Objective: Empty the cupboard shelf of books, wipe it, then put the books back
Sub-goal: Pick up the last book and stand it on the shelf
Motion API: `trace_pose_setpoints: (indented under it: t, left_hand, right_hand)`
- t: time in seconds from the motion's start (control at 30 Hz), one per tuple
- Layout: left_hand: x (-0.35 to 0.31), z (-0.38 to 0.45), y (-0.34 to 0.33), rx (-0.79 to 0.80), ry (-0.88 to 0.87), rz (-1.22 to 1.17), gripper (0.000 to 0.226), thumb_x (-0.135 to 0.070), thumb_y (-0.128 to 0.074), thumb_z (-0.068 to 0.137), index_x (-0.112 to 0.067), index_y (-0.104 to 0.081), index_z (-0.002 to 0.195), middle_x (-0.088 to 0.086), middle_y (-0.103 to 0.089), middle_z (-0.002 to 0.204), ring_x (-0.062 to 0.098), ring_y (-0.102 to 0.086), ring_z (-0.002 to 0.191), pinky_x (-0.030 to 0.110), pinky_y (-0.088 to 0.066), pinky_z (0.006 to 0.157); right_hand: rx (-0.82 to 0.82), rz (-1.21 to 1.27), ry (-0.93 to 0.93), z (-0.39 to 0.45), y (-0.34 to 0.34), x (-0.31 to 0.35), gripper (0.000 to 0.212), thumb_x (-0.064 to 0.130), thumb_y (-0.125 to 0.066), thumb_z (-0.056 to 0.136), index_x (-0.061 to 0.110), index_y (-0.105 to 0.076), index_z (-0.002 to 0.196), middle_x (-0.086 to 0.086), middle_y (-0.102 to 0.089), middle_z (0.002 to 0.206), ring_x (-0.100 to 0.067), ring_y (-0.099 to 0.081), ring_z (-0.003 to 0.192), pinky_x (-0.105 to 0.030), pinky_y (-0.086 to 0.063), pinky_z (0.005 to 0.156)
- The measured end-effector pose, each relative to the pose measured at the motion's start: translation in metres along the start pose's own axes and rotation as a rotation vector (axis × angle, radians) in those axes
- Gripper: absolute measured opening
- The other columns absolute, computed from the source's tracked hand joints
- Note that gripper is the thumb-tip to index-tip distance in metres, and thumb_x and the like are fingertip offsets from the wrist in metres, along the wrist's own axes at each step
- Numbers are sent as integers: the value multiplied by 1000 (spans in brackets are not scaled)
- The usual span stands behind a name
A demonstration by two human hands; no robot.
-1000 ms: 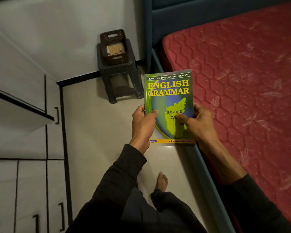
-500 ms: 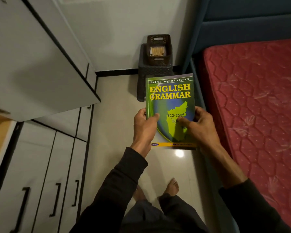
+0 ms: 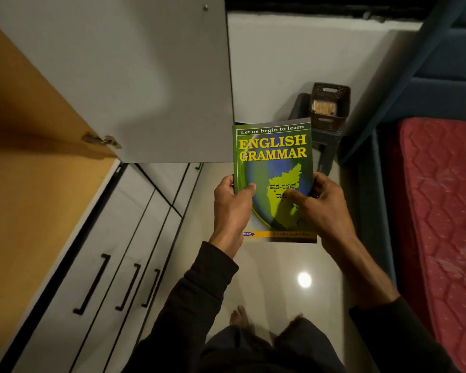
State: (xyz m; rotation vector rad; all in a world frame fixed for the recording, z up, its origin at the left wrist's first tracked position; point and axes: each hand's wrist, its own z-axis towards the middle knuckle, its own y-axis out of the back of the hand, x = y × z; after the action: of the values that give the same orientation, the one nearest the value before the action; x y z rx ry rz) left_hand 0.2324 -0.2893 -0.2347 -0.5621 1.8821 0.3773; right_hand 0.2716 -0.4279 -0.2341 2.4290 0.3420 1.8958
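Head view looks down at two hands that hold one book [image 3: 273,168] up over the floor [image 3: 280,265]. It is a green book with "ENGLISH GRAMMAR" in big yellow letters on the front, and the front faces up. The left hand [image 3: 232,208] grips the left edge of the book, with the thumb on the cover and the fingers curled behind. The right hand [image 3: 320,208] grips the right edge the same way, and its thumb lies across the yellow map on the cover. Both sleeves are dark.

The book is in the air, just to the right of an open white cupboard door [image 3: 145,76]. Left of the door you can see the brown wood inside of the cupboard [image 3: 24,184]. Below it are white drawers [image 3: 113,265] with black handles.

Past the book, by the wall, a dark stool [image 3: 320,141] stands with a dark basket [image 3: 330,103] on top. On the right is a bed with a red mattress [image 3: 441,211]. A bare foot [image 3: 238,316] shows on the shiny floor, near a bright spot of light
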Motion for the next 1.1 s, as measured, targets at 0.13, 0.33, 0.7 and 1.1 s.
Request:
trace_pose_setpoints:
  t: [0.13, 0.33, 0.7, 1.1]
  left_hand:
    - [-9, 1, 29, -80, -33, -36, 18, -7, -58, 94, -21, -63, 104, -3, -71, 102, 11, -68, 91, 14, -50, 69]
    - [-18, 3, 54, -206, -50, -110, 21, -6, -57, 94, -14, -64, 112, -6, -70, 96, -1, -66, 77, 6, -47, 58]
    - [-34, 9, 75, -487, -72, -201, 19, -4, -58, 93, -15, -66, 106, -5, -72, 93, 2, -68, 76, 10, -52, 64]
    - [-42, -8, 119, -765, -154, -311, 20, -2, -57, 92, -21, -64, 96, -8, -71, 90, 5, -67, 80, 15, -51, 70]
  right_hand:
    - [70, -31, 27, 2, -29, 10, 34, 6, -73, 83, 11, -62, 115, -4, -72, 103, -17, -69, 87, -33, -56, 75]
    - [191, -83, 78, 11, -58, 27, 29, 8, -72, 84, 19, -62, 109, 0, -71, 100, -13, -67, 83, -33, -57, 74]
    - [447, -144, 185, 43, -100, 55, 27, 8, -73, 83, 16, -62, 106, 5, -70, 94, -8, -67, 80, -25, -54, 72]
    - [741, -134, 279, 34, -160, 74, 25, 4, -71, 83, 18, -61, 102, 6, -70, 90, -7, -66, 75, -28, -54, 74]
